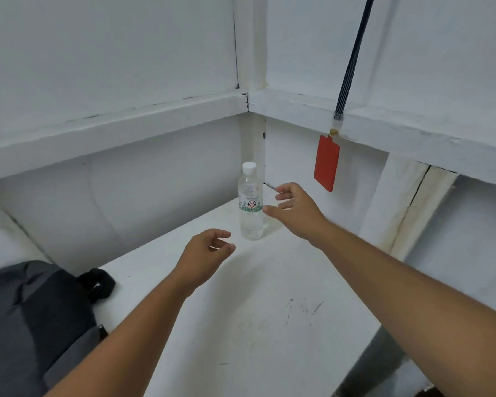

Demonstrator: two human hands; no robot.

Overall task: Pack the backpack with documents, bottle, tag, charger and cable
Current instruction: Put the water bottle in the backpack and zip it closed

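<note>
One bottle (pixel 251 207) stands upright on the white table (pixel 255 325), far back in the corner. It is clear, with a white cap and a printed label. One red tag (pixel 326 163) hangs to its right from a dark strap (pixel 351 61), clear of the table and in front of the wall. One backpack (pixel 32 319), dark grey, lies at the table's near left.

Two bare hands are out. The right hand (pixel 298 209) reaches in from the right with its fingers spread and loose, grasping nothing. Its thumb tip is just beside the label, and I cannot tell whether it touches. The left hand (pixel 205 255) hovers low near the bottle's base, fingers loosely curled, holding nothing.

The backpack is cut off at the left and bottom, so its opening is out of sight. The strap's top runs out of view. The label's print is too small to read.
</note>
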